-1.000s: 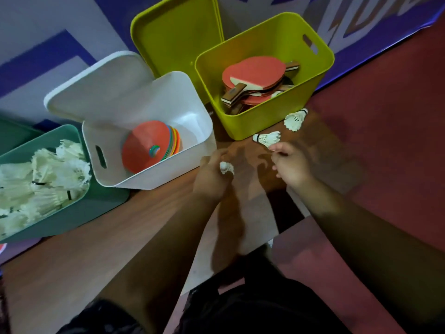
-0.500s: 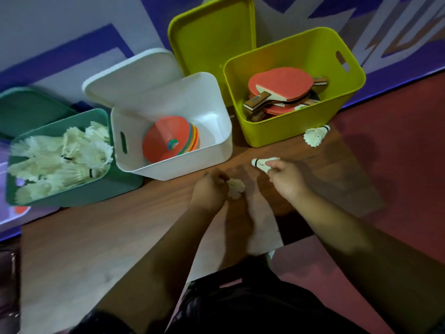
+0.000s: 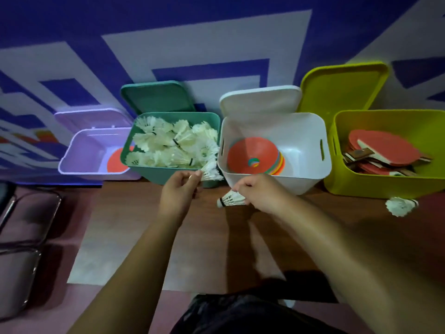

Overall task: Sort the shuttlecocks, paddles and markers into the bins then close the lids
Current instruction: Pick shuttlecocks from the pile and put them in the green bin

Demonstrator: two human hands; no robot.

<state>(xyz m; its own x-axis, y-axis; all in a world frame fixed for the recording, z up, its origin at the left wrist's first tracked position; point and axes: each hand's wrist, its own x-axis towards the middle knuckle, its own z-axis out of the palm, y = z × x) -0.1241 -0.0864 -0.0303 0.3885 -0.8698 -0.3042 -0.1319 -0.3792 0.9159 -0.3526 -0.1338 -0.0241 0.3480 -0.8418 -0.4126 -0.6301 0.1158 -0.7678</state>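
My left hand (image 3: 179, 192) pinches a white shuttlecock (image 3: 211, 171) right at the front corner of the green bin (image 3: 168, 173), which is heaped with several shuttlecocks. My right hand (image 3: 261, 192) holds a second shuttlecock (image 3: 230, 199) low over the floor, in front of the white bin (image 3: 277, 183). That white bin holds a stack of coloured disc markers (image 3: 252, 155). The yellow-green bin (image 3: 375, 182) at the right holds red paddles (image 3: 385, 150). A third shuttlecock (image 3: 399, 205) lies on the floor in front of the yellow-green bin.
A lilac bin (image 3: 79, 165) at the left has an orange marker inside. All four lids stand open against the blue and white wall. The bins sit on a brown wooden floor strip (image 3: 125, 225). Dark chair frames (image 3: 21, 227) stand at the left.
The view swung left, bringing the green and lilac bins in. Both hands lifted their shuttlecocks off the floor and moved left toward the green bin.
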